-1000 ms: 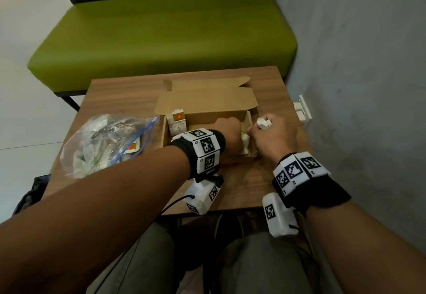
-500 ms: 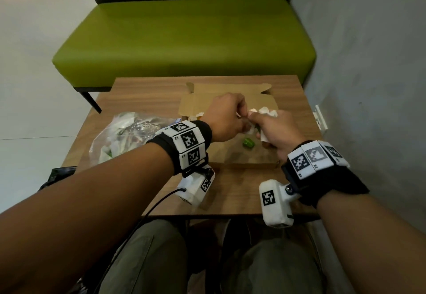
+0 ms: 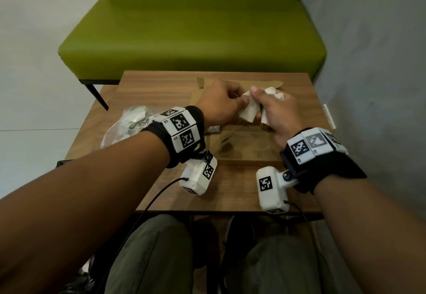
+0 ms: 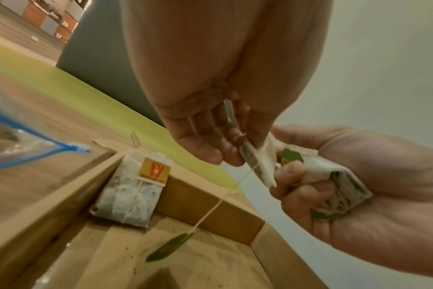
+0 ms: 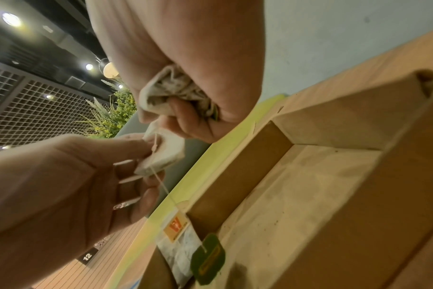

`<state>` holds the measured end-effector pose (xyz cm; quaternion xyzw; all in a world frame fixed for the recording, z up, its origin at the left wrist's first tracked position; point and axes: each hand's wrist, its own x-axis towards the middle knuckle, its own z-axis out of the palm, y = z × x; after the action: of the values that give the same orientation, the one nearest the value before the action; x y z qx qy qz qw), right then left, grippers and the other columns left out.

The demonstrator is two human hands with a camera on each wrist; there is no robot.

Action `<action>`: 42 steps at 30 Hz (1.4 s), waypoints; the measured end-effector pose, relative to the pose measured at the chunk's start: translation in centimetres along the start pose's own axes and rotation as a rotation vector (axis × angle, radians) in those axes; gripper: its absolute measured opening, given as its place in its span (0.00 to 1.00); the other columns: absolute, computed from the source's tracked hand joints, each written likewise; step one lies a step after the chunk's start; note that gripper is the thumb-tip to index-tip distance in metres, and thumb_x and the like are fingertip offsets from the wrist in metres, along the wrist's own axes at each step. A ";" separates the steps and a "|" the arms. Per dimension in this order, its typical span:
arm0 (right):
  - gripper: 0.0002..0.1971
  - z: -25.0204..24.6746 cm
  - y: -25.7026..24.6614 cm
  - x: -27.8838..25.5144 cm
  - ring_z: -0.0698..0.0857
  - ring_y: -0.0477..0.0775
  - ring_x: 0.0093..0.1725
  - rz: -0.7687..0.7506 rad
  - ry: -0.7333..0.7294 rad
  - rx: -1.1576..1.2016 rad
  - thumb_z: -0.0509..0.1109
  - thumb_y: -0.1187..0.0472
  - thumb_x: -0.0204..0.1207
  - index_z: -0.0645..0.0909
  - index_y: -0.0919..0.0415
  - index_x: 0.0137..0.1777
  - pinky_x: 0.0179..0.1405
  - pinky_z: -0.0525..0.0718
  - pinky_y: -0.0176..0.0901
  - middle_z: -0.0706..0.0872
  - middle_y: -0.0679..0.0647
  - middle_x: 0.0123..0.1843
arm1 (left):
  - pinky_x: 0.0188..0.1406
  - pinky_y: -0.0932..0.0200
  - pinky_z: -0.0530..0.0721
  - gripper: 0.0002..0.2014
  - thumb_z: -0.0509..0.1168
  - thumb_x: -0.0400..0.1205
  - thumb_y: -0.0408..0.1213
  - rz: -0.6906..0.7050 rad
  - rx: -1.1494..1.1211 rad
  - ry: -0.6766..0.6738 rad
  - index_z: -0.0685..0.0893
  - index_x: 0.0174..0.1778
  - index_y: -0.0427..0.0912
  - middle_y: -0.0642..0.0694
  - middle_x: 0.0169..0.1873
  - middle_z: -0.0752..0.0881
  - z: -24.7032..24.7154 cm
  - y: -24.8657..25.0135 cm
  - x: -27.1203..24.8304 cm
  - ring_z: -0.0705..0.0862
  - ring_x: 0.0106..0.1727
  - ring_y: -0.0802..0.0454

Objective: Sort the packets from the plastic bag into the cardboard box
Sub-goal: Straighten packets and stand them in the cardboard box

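Both hands hover over the open cardboard box [image 3: 249, 162]. My left hand [image 3: 235, 104] pinches one white tea-bag packet [image 4: 257, 164]; its string hangs down to a green tag [image 4: 171, 248] above the box floor. Just right of it, my right hand [image 3: 272, 111] grips a crumpled bunch of tea-bag packets [image 4: 334, 179], which also shows in the right wrist view [image 5: 173, 91]. Another packet with an orange tag [image 4: 129, 195] leans in the box's far left corner. The clear plastic bag [image 3: 129, 123] with a blue zip lies left of the box and holds more packets.
The box and bag sit on a small wooden table [image 3: 230, 192]. A green bench [image 3: 191, 35] stands behind it and a grey wall [image 3: 368, 63] runs close along the right. My knees are under the table's near edge.
Both hands have lifted out of the box. The left hand has drawn one packet away from the bunch in the right hand, and its green tag now dangles on the string.
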<state>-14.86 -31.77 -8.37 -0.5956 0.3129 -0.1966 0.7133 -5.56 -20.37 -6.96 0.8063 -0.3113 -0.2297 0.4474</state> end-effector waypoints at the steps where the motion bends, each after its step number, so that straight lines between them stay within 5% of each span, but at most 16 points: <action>1: 0.06 -0.2 -0.1 0.0 0.84 0.42 0.25 0.010 0.003 -0.020 0.76 0.59 0.80 0.86 0.58 0.42 0.21 0.79 0.35 0.89 0.53 0.36 | 0.48 0.41 0.89 0.09 0.67 0.85 0.40 0.003 -0.011 0.006 0.88 0.47 0.39 0.40 0.41 0.90 -0.1 -0.1 0.0 0.89 0.44 0.40; 7: 0.05 -0.8 0.5 -1.0 0.79 0.43 0.23 0.155 -0.227 -0.099 0.75 0.63 0.78 0.85 0.60 0.53 0.14 0.72 0.32 0.87 0.58 0.44 | 0.27 0.61 0.80 0.08 0.67 0.85 0.40 -0.015 -0.143 0.072 0.87 0.42 0.45 0.47 0.35 0.87 -0.5 0.5 0.1 0.85 0.34 0.53; 11: 0.07 0.0 1.0 -1.7 0.83 0.39 0.23 0.130 -0.266 -0.151 0.75 0.71 0.77 0.87 0.68 0.54 0.20 0.77 0.30 0.90 0.62 0.45 | 0.26 0.62 0.81 0.07 0.67 0.85 0.40 -0.015 -0.241 0.098 0.89 0.47 0.44 0.46 0.40 0.89 -0.3 1.0 0.0 0.86 0.37 0.53; 15: 0.04 -0.1 2.0 -1.5 0.88 0.45 0.37 0.043 -0.264 -0.348 0.76 0.61 0.79 0.92 0.59 0.46 0.34 0.81 0.40 0.94 0.56 0.44 | 0.30 0.64 0.83 0.09 0.64 0.87 0.41 -0.012 -0.275 0.134 0.88 0.51 0.44 0.47 0.42 0.87 -0.8 1.5 0.1 0.83 0.38 0.56; 20: 0.07 -0.5 3.0 -1.3 0.90 0.61 0.48 -0.062 -0.202 -0.464 0.76 0.54 0.79 0.93 0.50 0.42 0.48 0.87 0.56 0.94 0.55 0.43 | 0.36 0.63 0.84 0.09 0.63 0.88 0.41 -0.049 -0.433 0.117 0.86 0.45 0.47 0.53 0.37 0.85 -1.8 1.9 0.2 0.83 0.34 0.59; 29: 0.05 -0.8 1.9 -1.3 0.80 0.40 0.23 0.090 -0.166 -0.111 0.72 0.62 0.83 0.87 0.62 0.47 0.20 0.75 0.31 0.87 0.55 0.36 | 0.39 0.64 0.80 0.10 0.59 0.89 0.40 0.022 -0.345 -0.047 0.82 0.45 0.42 0.50 0.36 0.82 -2.2 0.9 -0.4 0.79 0.34 0.60; 35: 0.04 -0.8 0.3 -0.7 0.75 0.43 0.24 0.127 -0.241 0.042 0.70 0.63 0.83 0.83 0.62 0.47 0.13 0.68 0.31 0.85 0.55 0.36 | 0.31 0.60 0.79 0.12 0.63 0.87 0.40 0.191 0.073 -0.061 0.82 0.36 0.49 0.55 0.29 0.81 -2.3 -1.5 -0.4 0.78 0.28 0.63; 42: 0.07 -0.2 0.2 0.1 0.75 0.42 0.25 0.202 -0.133 0.046 0.68 0.64 0.84 0.86 0.61 0.46 0.13 0.69 0.31 0.84 0.52 0.37 | 0.30 0.65 0.78 0.08 0.67 0.85 0.39 0.182 0.191 -0.070 0.82 0.39 0.48 0.54 0.35 0.83 -2.5 -2.1 -0.5 0.80 0.30 0.67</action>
<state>-14.94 -31.97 -8.61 -0.5560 0.3188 -0.0909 0.7622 -3.68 -17.74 -7.51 0.8051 -0.4191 -0.1856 0.3765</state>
